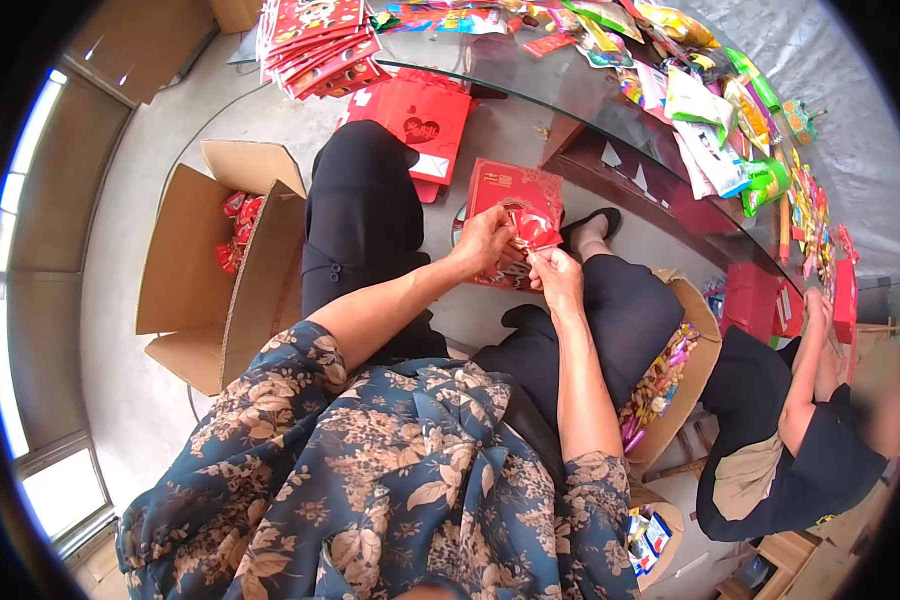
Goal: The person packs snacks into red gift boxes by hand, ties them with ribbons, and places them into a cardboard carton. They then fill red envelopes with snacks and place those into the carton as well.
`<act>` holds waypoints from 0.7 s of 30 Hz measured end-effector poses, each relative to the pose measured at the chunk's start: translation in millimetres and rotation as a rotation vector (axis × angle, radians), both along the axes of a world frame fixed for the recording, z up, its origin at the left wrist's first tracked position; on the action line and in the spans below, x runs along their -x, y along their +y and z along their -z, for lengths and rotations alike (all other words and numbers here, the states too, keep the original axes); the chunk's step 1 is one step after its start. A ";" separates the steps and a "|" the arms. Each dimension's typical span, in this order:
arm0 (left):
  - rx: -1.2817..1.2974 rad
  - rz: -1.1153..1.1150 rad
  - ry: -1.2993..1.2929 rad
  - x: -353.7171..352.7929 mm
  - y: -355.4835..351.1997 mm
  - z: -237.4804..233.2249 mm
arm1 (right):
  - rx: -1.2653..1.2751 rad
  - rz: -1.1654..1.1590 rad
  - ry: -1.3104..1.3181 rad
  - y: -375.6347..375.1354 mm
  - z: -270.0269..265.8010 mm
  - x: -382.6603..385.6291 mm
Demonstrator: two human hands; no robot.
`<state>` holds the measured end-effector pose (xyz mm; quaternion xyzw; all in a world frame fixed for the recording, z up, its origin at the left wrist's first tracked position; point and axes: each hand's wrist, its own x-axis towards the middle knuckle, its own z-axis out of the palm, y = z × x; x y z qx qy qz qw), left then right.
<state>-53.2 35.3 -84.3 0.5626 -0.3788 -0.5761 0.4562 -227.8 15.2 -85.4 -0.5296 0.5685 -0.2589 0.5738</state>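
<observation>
Between my hands is a small red pouch (pixel 537 229), perhaps a wrapped candy bag, above my lap. My left hand (pixel 486 241) pinches its left side with closed fingers. My right hand (pixel 557 277) grips its lower edge between thumb and fingertips. Just behind the pouch stands a red printed box (pixel 500 186) with gold markings, between my knees. Its lower part is partly hidden by my hands. What lies inside the pouch cannot be made out.
A cardboard box (pixel 182 262) with red packets stands at left; another, holding colourful candies (pixel 660 385), is by my right knee. Packaged snacks (pixel 705 110) cover the glass table (pixel 610 120). Red gift bags (pixel 410 125) stand below it. A co-worker (pixel 780 440) sits at right.
</observation>
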 end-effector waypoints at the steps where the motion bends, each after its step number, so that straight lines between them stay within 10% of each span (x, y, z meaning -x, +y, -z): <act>1: -0.023 -0.003 0.032 -0.7 -1.1 1.3 | 0.014 0.002 0.012 0.1 -0.7 -0.6; 9: -0.059 -0.214 0.312 10.0 -8.6 15.2 | 0.101 0.028 0.159 -0.4 -8.8 -3.2; 21: 0.195 0.100 -0.319 10.6 9.6 10.3 | 0.272 0.143 0.132 -21.3 -44.4 2.7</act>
